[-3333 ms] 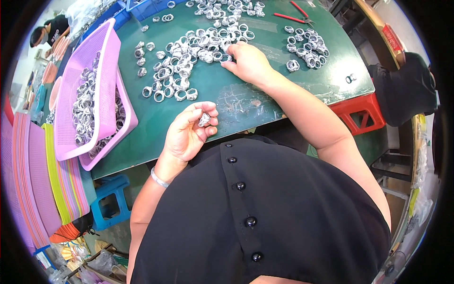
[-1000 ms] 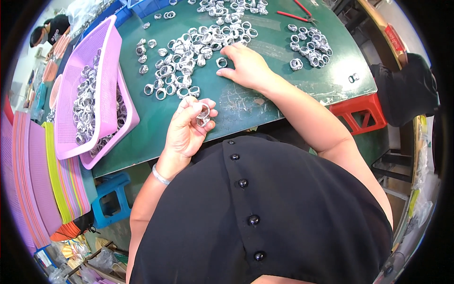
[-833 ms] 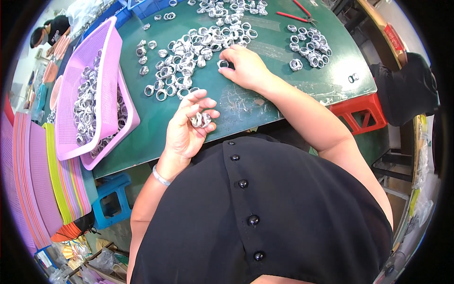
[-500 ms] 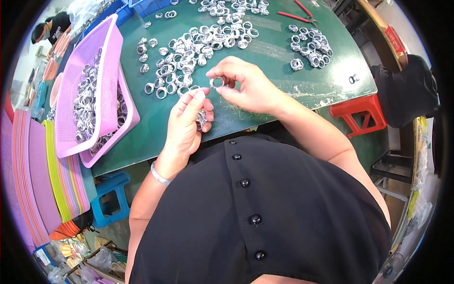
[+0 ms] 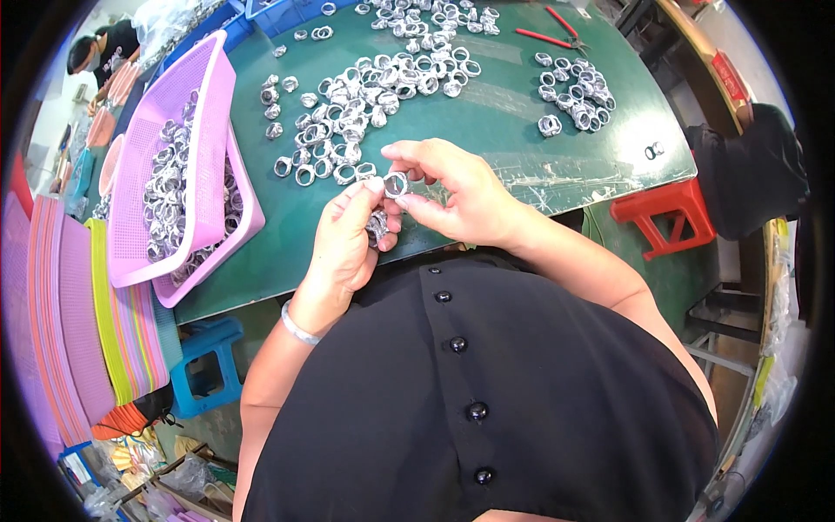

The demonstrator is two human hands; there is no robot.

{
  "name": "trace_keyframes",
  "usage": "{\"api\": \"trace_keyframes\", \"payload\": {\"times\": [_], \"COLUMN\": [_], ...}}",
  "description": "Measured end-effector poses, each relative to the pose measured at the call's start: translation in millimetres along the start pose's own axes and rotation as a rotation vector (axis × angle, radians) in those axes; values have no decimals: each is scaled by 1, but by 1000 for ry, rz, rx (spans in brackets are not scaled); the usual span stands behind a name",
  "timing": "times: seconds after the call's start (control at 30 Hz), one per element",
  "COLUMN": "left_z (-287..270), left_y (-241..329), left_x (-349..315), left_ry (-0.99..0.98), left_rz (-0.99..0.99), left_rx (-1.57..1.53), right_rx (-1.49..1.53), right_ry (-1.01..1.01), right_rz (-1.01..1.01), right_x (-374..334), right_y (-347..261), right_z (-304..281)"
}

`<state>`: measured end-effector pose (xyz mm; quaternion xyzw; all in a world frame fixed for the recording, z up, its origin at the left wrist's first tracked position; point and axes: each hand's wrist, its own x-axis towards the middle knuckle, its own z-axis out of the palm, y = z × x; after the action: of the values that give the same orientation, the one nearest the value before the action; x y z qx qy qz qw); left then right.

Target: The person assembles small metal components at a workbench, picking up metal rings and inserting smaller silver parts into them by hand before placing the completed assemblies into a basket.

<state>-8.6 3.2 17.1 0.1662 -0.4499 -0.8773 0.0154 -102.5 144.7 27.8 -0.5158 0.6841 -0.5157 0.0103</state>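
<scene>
Between my two hands, over the table's near edge, is one silver-coloured metal ring. The thumb and fingers of my right hand grip it from the right. My left hand has its thumb and fingertip pinched at the ring's left side. Several more silver rings are cupped under the curled fingers of that hand, partly hidden. Just beyond lies a large loose pile of similar rings. A smaller group of rings sits at the far right, and a short row of them lies to the left.
Red-handled pliers lie at the far right of the green table. Two stacked pink baskets with rings stand at the left. A red stool and a blue stool flank the table. Another person is at the far left.
My hands have come closer together. The ring in my right hand now meets my left fingertips and has turned, showing its round opening. The whole view has shifted slightly.
</scene>
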Motion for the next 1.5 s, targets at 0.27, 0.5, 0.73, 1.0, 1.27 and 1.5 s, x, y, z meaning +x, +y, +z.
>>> {"api": "trace_keyframes", "payload": {"times": [0.27, 0.5, 0.73, 1.0, 1.27, 1.5], "left_z": [0, -1, -9, -11, -10, -14], "left_y": [-3, -6, -15, -24, -27, -21], "left_x": [-6, -13, -21, -31, -35, -37], "left_ry": [-66, -101, -94, -88, -142, -165], "left_rz": [-13, -25, 130, 274, 328, -161], "left_rx": [-95, -122, 14, 147, 164, -297], "right_rx": [-44, -34, -59, -86, -115, -110], "right_ry": [32, 29, 21, 42, 77, -15], "right_rz": [-94, -88, -128, -259, -329, -256], "right_x": [-2, -6, -10, -17, -21, -18], "right_y": [-3, -8, -15, -23, -27, -12], "right_z": [1, 7, 13, 15, 16, 13]}}
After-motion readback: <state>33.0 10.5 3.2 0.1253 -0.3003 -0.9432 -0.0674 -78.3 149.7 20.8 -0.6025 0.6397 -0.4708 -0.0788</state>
